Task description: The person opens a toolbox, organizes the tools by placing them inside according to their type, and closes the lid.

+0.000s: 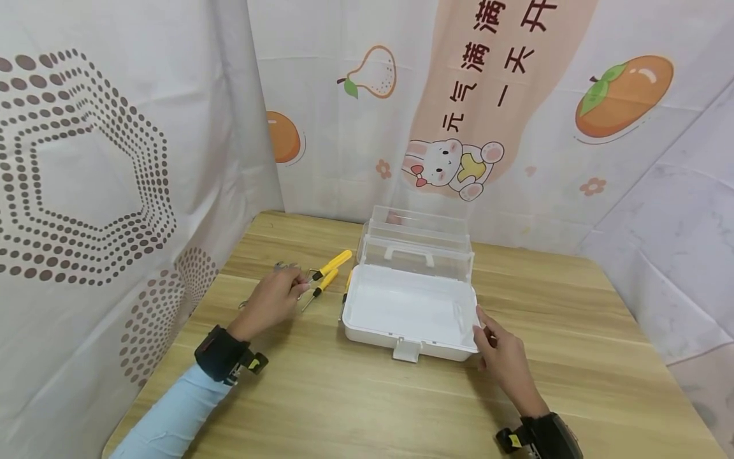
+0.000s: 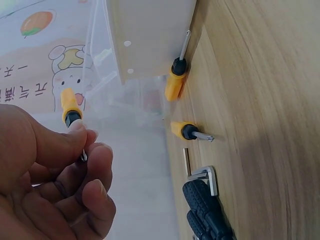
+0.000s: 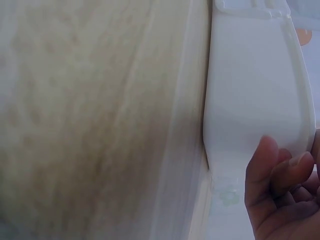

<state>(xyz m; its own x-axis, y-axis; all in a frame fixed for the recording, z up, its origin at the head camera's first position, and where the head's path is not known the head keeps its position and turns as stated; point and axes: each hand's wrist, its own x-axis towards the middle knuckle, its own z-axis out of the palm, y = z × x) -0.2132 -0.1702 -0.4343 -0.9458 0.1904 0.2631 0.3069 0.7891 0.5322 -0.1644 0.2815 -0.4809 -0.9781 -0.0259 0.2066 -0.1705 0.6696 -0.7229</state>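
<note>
My left hand (image 1: pixel 272 299) pinches a screwdriver (image 2: pixel 71 104) by its metal shaft, thumb against fingertips. Its yellow handle with a black collar points away from the hand, raised above the table. A white toolbox (image 1: pixel 408 347) stands with its lid tipped back and its white tray bare inside. At the box's right side, my right hand (image 1: pixel 503 357) holds the rim near the front corner; in the right wrist view its fingers (image 3: pixel 267 155) lie against the white wall. Two more yellow screwdrivers lie left of the box, one on the table (image 2: pixel 187 131) and one along the box's side (image 2: pixel 176 82).
Near the left hand lie black-handled tools (image 2: pixel 202 202) and an L-shaped hex key (image 2: pixel 212 180). The clear lid (image 1: pixel 421 226) with a white handle leans back behind the box. A printed curtain (image 1: pixel 344 159) hangs along the wooden table's (image 1: pixel 401 408) back edge.
</note>
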